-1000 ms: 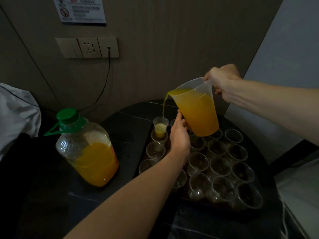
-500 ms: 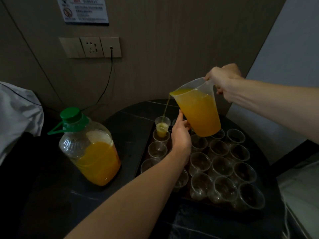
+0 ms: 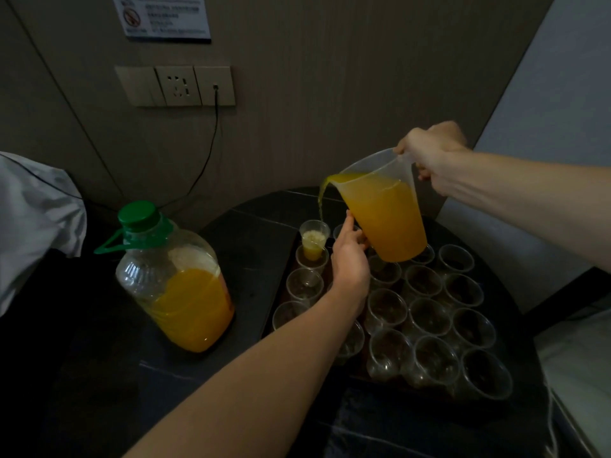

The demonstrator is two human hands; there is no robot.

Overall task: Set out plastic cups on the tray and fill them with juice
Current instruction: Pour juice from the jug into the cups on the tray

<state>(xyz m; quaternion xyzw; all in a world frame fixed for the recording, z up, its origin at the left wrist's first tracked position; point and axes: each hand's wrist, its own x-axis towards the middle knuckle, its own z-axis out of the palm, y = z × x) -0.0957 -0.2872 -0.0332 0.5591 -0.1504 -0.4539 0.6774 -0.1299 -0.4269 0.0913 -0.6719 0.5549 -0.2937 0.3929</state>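
My right hand (image 3: 431,157) grips the handle of a clear pitcher (image 3: 386,216) full of orange juice, tilted to the left. A thin stream falls from its spout into the far-left cup (image 3: 314,239), which is about half full. My left hand (image 3: 350,259) rests against the pitcher's lower side, fingers up, steadying it. Several clear plastic cups (image 3: 429,319) stand in rows on a dark tray (image 3: 284,295); all but the far-left one look empty.
A large clear jug (image 3: 172,279) with a green cap, half full of juice, stands left of the tray on the dark round table (image 3: 251,226). A wall with a socket panel (image 3: 175,85) and a black cable lies behind. White cloth (image 3: 36,219) is at the left.
The juice level in the far-left cup has risen as the stream keeps flowing. Both hands and the pitcher stay almost in place.
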